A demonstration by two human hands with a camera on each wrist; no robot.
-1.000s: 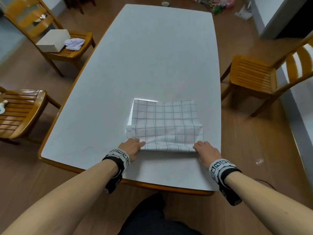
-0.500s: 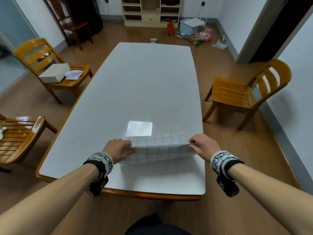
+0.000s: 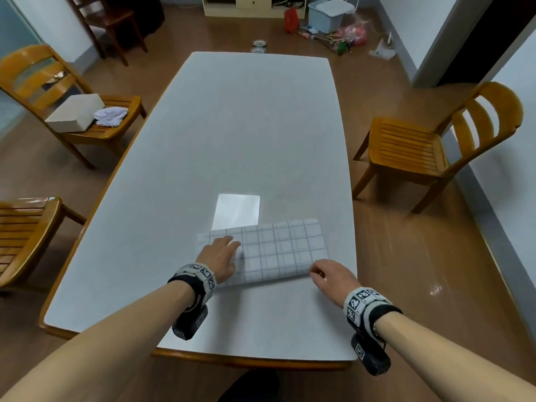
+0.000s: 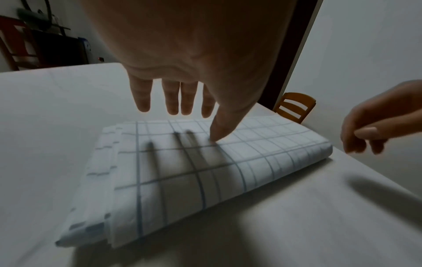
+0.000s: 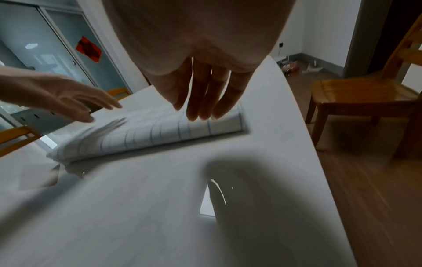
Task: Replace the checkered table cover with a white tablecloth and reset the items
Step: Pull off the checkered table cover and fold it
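The checkered cover [image 3: 278, 250] lies folded into a thick narrow rectangle on the white table [image 3: 246, 126], near its front right corner. My left hand [image 3: 220, 256] is spread over the cover's left end with straight fingers. In the left wrist view its thumb tip touches the cover [image 4: 205, 171] while the fingers [image 4: 173, 101] hover just above it. My right hand [image 3: 327, 274] hangs relaxed at the cover's near right corner and holds nothing. In the right wrist view its fingers [image 5: 200, 104] are above the cover's [image 5: 148, 133] folded edge.
A wooden chair at the left carries a white box [image 3: 75, 113] and a crumpled white cloth [image 3: 111, 116]. Another chair [image 3: 26, 227] stands at the near left and one [image 3: 420, 152] at the right. A blue bin [image 3: 327, 15] and clutter sit on the far floor.
Both hands lifted the cover's near edge, folded it away from me into a narrower strip and let go. The left hand now lies over it; the right drew back.
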